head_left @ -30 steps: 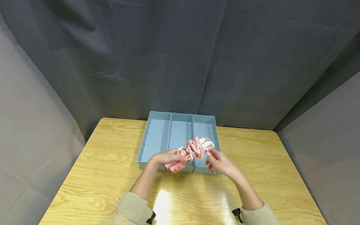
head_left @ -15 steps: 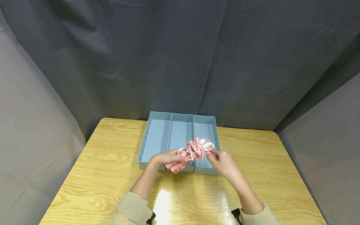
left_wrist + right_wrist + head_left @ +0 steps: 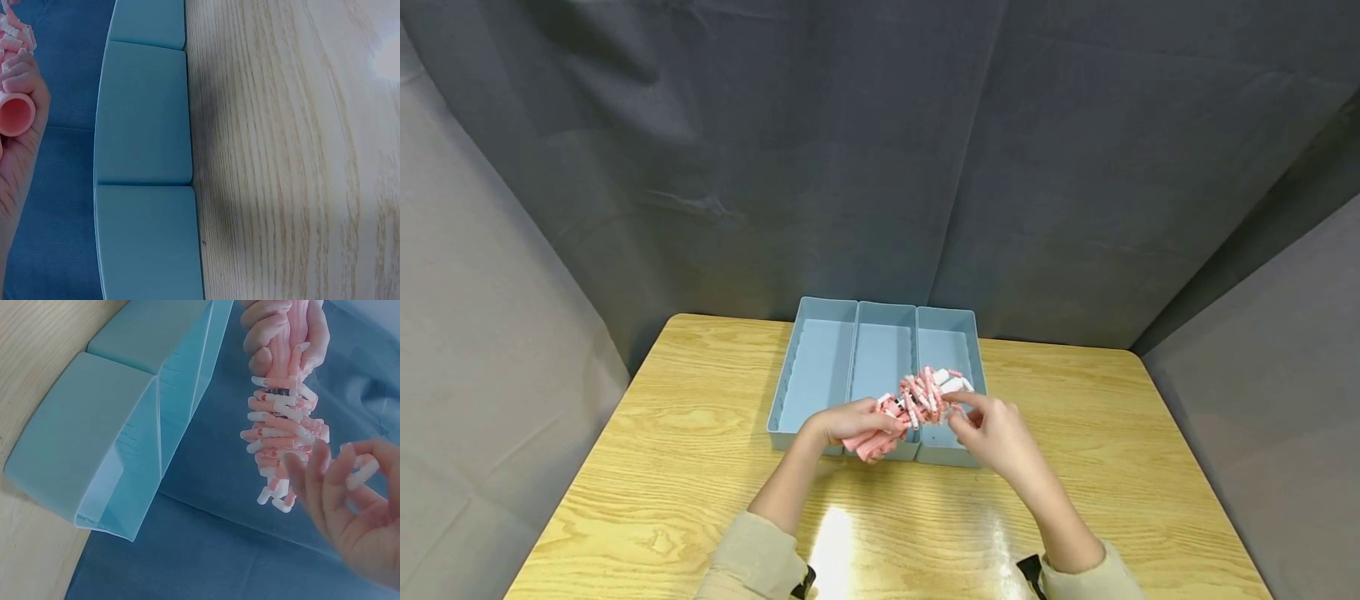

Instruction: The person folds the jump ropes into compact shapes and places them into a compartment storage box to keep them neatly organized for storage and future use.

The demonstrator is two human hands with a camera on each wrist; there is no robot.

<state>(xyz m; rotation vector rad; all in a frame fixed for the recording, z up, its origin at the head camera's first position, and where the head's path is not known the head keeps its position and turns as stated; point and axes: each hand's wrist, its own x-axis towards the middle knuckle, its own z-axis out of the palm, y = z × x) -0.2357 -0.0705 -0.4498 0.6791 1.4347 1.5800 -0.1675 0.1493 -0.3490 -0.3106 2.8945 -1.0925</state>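
A pink-and-white beaded jump rope (image 3: pixel 921 396) is bundled, its cord wound round and round itself. My left hand (image 3: pixel 852 420) grips its pink handles (image 3: pixel 865 443); the hollow end of one handle (image 3: pixel 17 115) faces the camera in the left wrist view. At the bundle's other end is my right hand (image 3: pixel 996 432), its index finger reaching over the beads. In the right wrist view, a white bead segment (image 3: pixel 363 474) sits between the right thumb and index finger, while the other fingers are beside the wound beads (image 3: pixel 281 431). The bundle is held above the bins.
Three blue-grey bins (image 3: pixel 797 367) stand side by side under the hands, on a wooden table (image 3: pixel 700 433). A dark curtain (image 3: pixel 820 167) hangs behind the table, with pale panels (image 3: pixel 1270 358) at both sides.
My right hand has closed in on the rope's far end, and its index finger now stretches farther over the beads. The left hand has kept its grip in nearly the same place.
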